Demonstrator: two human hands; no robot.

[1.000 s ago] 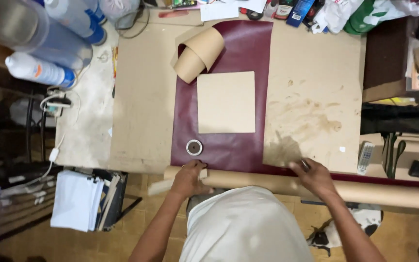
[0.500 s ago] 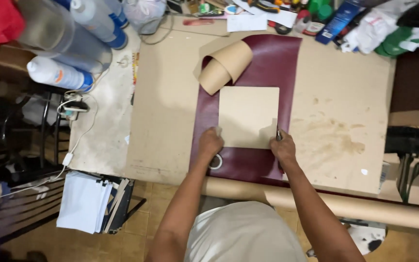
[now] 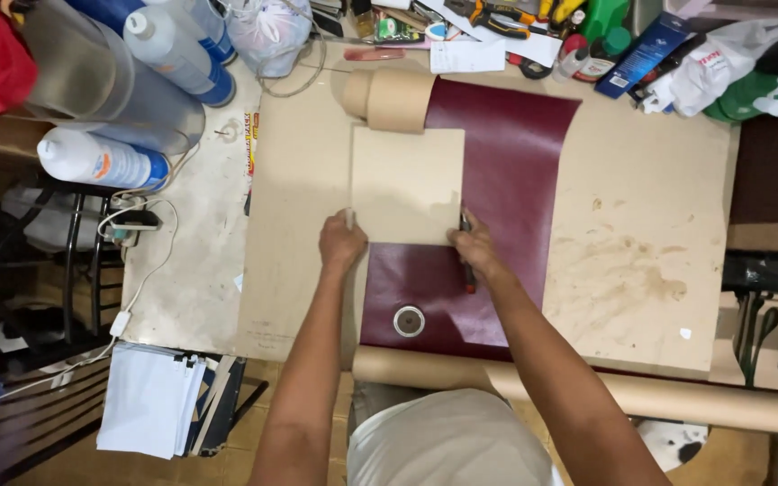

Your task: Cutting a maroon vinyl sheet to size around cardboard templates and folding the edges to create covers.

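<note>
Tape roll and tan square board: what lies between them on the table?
Head view: only bare maroon sheet lies between the tape roll and tan board.
</note>
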